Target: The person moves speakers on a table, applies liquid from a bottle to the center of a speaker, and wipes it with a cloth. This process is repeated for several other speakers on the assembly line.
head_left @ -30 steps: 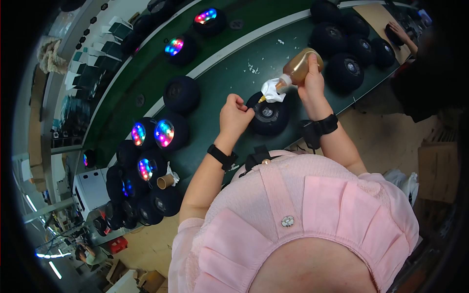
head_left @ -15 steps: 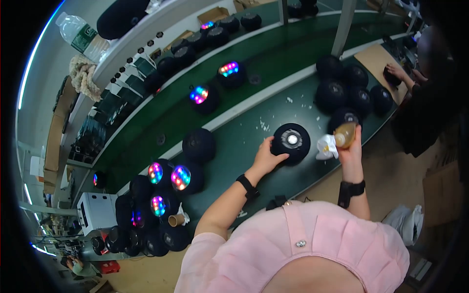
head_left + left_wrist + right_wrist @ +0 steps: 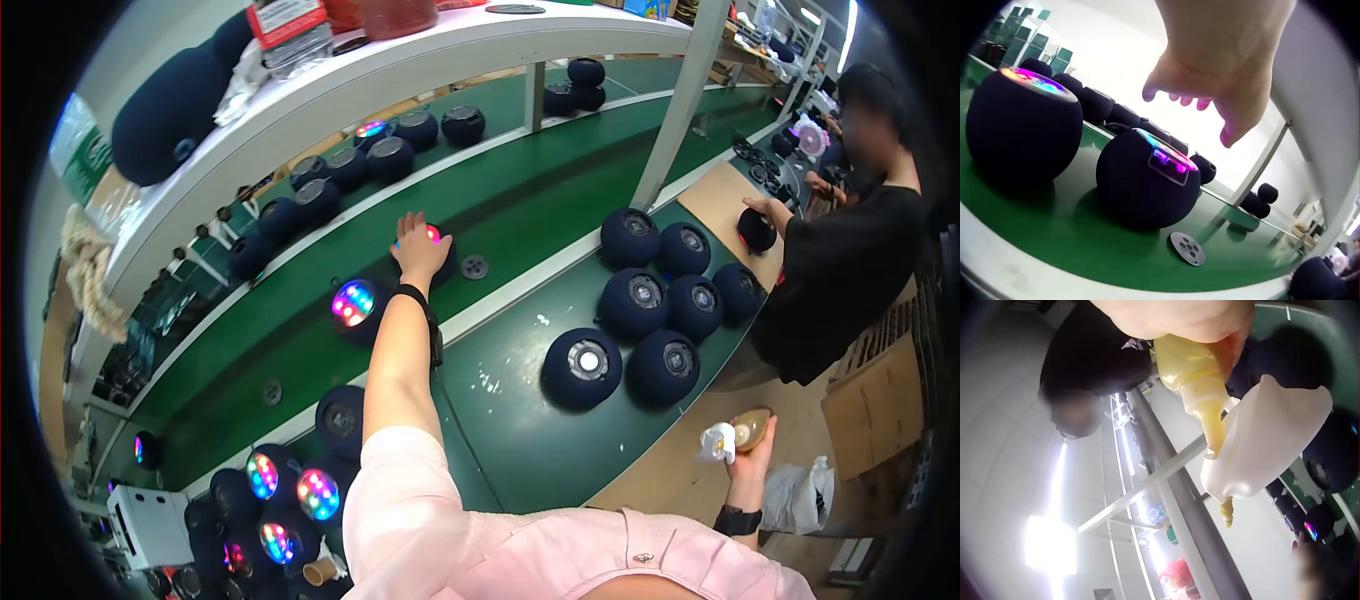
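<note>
My left hand (image 3: 421, 248) reaches out over a round dark-blue speaker (image 3: 1138, 187) on the green belt. In the left wrist view its fingers hang spread above the speaker's lit, multicoloured top, with a gap between. Low at the right, my right hand (image 3: 757, 462) grips a squeeze bottle (image 3: 754, 426) of yellowish liquid. A crumpled white wrap (image 3: 1269, 440) surrounds the bottle's nozzle, and the narrow tip (image 3: 1227, 514) pokes out below it. On the green table, a speaker (image 3: 582, 370) with a bright centre stands face up, away from both hands.
Several dark speakers (image 3: 632, 300) crowd the table's right side. More, some lit, cluster at lower left beside a cardboard tube (image 3: 320, 571). Another lit speaker (image 3: 357, 308) and a grey disc (image 3: 474, 267) lie on the belt. A metal post (image 3: 680, 110) rises behind; a person (image 3: 845, 240) works at right.
My left hand has let go of the speaker on the table and moved forward and left over the belt. The right hand has drawn back toward the body with the bottle. The head view has shifted.
</note>
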A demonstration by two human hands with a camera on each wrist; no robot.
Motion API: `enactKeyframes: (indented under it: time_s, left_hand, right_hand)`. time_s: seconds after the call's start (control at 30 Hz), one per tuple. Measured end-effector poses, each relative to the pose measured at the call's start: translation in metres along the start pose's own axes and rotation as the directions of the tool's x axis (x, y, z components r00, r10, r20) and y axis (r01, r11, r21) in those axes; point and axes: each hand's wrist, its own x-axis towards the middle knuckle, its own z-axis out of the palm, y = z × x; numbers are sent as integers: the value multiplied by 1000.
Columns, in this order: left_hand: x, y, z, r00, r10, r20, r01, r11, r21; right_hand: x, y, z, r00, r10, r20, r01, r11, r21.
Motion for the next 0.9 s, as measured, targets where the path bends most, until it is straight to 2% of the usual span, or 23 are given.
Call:
enactKeyframes:
  time_s: [0.07, 0.1, 0.17, 0.3, 0.37, 0.43, 0.5, 0.53, 0.6, 0.63, 0.77, 0.8, 0.83, 0.9]
  left_hand:
    - [3, 7, 20, 1000, -21, 13, 19, 989, 147]
    - [5, 13, 21, 1000, -19, 22, 15, 991, 136]
    - [0, 24, 1, 972, -139, 190, 65, 934, 352]
    - [-15, 34, -34, 946, -210, 249, 97, 912, 399]
    - [-43, 33, -47, 930, -165, 328, 60, 949, 308]
    - [-71, 37, -65, 947, -122, 297, 57, 974, 217]
    - [-106, 42, -83, 976, -76, 207, 26, 972, 235]
    - [-125, 44, -90, 981, -60, 182, 13, 969, 248]
    - [-160, 52, -112, 988, 10, 153, -49, 966, 254]
    - [-177, 48, -115, 990, 50, 134, -73, 982, 174]
    - [-235, 45, -117, 950, 150, 274, -187, 975, 115]
    - [-243, 43, -116, 932, 130, 338, -174, 980, 102]
    - [-246, 38, -117, 928, 134, 349, -131, 991, -31]
    - [-241, 22, -112, 936, 80, 342, -51, 995, -91]
  right_hand:
    - [-5, -8, -1, 999, -23, -46, 23, 1000, -8]
    - [-5, -12, 0, 998, -21, -63, 20, 1000, -15]
    - [0, -17, 1, 996, -21, -89, 18, 999, -37]
    - [17, -13, 11, 999, 13, -39, -16, 997, -74]
    - [25, -1, 27, 999, 51, -18, -53, 994, -94]
    - [31, 12, 41, 995, 96, 37, -93, 992, -82]
    - [33, 23, 57, 990, 119, 80, -115, 992, -52]
    - [27, 27, 66, 968, 199, 151, -193, 980, -54]
    - [33, 37, 74, 953, 252, 167, -246, 968, -57]
    - [31, 40, 84, 947, 272, 172, -268, 962, -43]
    - [42, 54, 101, 936, 270, 224, -262, 963, -68]
    - [40, 54, 106, 935, 279, 219, -270, 960, -72]
    - [38, 53, 108, 934, 286, 214, -276, 958, -75]
    - [39, 53, 108, 927, 284, 246, -273, 959, -78]
